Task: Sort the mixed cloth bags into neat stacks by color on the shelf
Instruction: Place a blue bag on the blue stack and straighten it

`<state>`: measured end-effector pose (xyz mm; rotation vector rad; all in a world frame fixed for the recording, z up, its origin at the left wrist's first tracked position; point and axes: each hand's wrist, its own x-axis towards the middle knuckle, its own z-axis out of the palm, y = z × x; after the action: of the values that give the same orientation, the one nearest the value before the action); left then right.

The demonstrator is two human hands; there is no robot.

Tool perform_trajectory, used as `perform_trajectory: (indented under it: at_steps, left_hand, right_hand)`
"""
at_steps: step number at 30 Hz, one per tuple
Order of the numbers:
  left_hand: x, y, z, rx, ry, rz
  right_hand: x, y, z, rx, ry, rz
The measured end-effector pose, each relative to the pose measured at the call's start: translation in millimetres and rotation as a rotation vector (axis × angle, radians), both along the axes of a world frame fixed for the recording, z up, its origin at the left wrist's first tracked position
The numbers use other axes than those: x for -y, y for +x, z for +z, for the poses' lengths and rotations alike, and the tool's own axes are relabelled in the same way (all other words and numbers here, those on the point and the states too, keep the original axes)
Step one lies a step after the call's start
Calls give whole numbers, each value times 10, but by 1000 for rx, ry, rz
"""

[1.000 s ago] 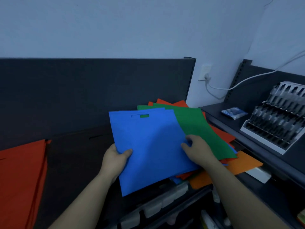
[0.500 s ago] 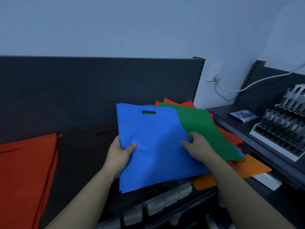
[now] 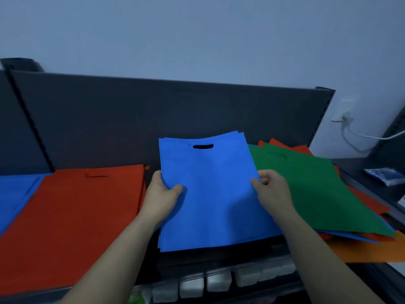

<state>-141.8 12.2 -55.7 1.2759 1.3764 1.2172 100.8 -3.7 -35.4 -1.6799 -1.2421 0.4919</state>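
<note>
Between red stack (image 3: pixel 76 216) and mixed pile (image 3: pixel 317 189), left hand (image 3: pixel 161 198) and right hand (image 3: pixel 274 194) each pinch a side edge of the blue bags (image 3: pixel 212 194), thumbs on top; likely light, floppy, slippery layers, so gripping both edges mid-height should stop fanning

A plain pale wall (image 3: pixel 197 29) fills the upper half of the frame, tinted blue-grey in dim, even light. Below it, a dark grey back panel (image 3: pixel 153 110) runs across the middle, rising behind the shelf (image 3: pixel 197 257). A slotted upright (image 3: pixel 28 119) stands at the left and another post (image 3: pixel 322 113) at the panel's right end. At the right edge, a white wall socket (image 3: pixel 347 108) has a white cable (image 3: pixel 368 137) plugged in, drooping toward a neighbouring dark shelf unit (image 3: pixel 359 165). Pale label holders (image 3: pixel 219 281) line the shelf's front edge at bottom centre.
</note>
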Motion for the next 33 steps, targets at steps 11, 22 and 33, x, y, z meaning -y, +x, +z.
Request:
perform_trajectory:
  at_steps: [11, 22, 33]
  left_hand:
    - [348, -1986, 108, -114, -72, 219]
    - [767, -3825, 127, -391, -161, 317]
    - [908, -4938, -4, -690, -255, 418]
  right_hand:
    - [-63, -1897, -66, -65, 21, 213]
    - [-20, -3853, -333, -77, -76, 369]
    - [185, -4991, -537, 282, -127, 507]
